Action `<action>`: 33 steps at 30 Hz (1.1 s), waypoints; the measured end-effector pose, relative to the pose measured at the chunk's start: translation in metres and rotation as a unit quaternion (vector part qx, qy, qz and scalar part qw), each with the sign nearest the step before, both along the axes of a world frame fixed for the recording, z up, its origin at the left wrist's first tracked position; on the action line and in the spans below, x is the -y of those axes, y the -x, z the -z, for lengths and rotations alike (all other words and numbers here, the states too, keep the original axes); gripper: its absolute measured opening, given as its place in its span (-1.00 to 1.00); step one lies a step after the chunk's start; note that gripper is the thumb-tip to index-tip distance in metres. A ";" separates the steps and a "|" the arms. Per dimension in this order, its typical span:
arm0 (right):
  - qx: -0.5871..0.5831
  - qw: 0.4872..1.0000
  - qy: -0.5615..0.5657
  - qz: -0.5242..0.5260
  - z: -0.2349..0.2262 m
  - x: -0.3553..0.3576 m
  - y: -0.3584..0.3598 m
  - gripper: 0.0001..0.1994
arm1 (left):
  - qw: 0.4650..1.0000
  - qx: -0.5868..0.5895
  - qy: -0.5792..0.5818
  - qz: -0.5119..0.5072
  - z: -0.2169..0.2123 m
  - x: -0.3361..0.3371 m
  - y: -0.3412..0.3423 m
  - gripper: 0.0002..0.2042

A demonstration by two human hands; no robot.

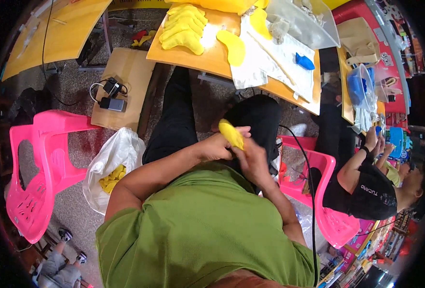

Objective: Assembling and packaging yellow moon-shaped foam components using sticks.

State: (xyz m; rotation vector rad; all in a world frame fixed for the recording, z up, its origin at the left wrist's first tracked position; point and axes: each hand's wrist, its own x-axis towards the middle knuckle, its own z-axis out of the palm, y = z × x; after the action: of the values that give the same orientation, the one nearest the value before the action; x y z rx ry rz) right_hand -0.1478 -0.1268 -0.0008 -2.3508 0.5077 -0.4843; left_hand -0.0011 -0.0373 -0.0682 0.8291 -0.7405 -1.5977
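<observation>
Our left grip (pixel 216 147) and right grip (pixel 254 162) both clasp one curved yellow piece (pixel 230 131), near the table (pixel 211 58) bearing more yellow pieces (pixel 183 30)

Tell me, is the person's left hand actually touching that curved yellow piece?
Touching. The head view shows the curved yellow piece lying across the left hand, with the hand showing on both sides of it and no gap between.
</observation>
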 end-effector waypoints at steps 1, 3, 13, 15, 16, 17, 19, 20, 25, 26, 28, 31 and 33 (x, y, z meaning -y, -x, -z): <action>-0.087 0.989 -0.119 -0.002 0.005 -0.006 -0.003 -0.81 | 0.998 -0.045 -0.030 0.018 -0.001 -0.002 0.001 -0.15; -0.034 0.980 -0.189 0.053 -0.001 -0.008 0.006 -0.80 | 0.999 0.017 0.007 -0.028 0.010 -0.005 0.002 -0.21; 0.013 0.850 -0.527 0.028 -0.002 -0.003 0.012 -0.69 | 0.982 0.054 0.024 -0.180 -0.046 -0.008 -0.013 -0.76; 0.023 0.840 -0.541 0.019 -0.002 -0.004 0.011 -0.68 | 0.977 0.083 0.022 -0.195 -0.048 -0.011 -0.011 -0.78; 0.027 0.840 -0.542 0.011 -0.002 -0.004 0.010 -0.68 | 0.971 0.113 0.020 -0.211 -0.052 -0.014 -0.012 -0.79; 0.030 0.839 -0.544 0.002 -0.002 -0.004 0.009 -0.68 | 0.963 0.141 0.018 -0.228 -0.054 -0.016 -0.013 -0.81; 0.037 0.837 -0.546 0.011 -0.002 -0.003 0.010 -0.69 | 0.962 0.152 0.019 -0.225 -0.061 -0.016 -0.016 -0.81; 0.044 0.835 -0.549 0.020 -0.003 -0.002 0.011 -0.70 | 0.961 0.163 0.021 -0.223 -0.064 -0.016 -0.016 -0.80; -0.006 0.886 -0.463 -0.012 -0.005 0.006 0.010 -0.76 | 0.985 0.104 -0.025 -0.135 -0.063 -0.018 -0.039 -0.81; -0.027 0.897 -0.442 -0.016 -0.006 0.007 0.007 -0.78 | 0.974 0.199 -0.005 -0.111 -0.059 -0.018 -0.042 -0.81; -0.023 0.896 -0.443 -0.007 -0.014 0.008 0.002 -0.79 | 0.966 0.231 -0.015 -0.118 -0.053 -0.018 -0.039 -0.81; -0.021 0.882 -0.470 0.006 -0.021 0.009 0.000 -0.80 | 0.956 0.242 -0.018 -0.167 -0.053 -0.019 -0.037 -0.82; -0.019 0.868 -0.496 0.016 -0.021 0.012 0.002 -0.80 | 0.956 0.239 -0.016 -0.168 -0.055 -0.020 -0.034 -0.85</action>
State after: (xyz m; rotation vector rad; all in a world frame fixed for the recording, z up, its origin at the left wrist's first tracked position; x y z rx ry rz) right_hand -0.1497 -0.1387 0.0207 -1.3543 0.6195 -0.1159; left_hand 0.0334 -0.0174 -0.0134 1.3154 -0.8570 -1.1139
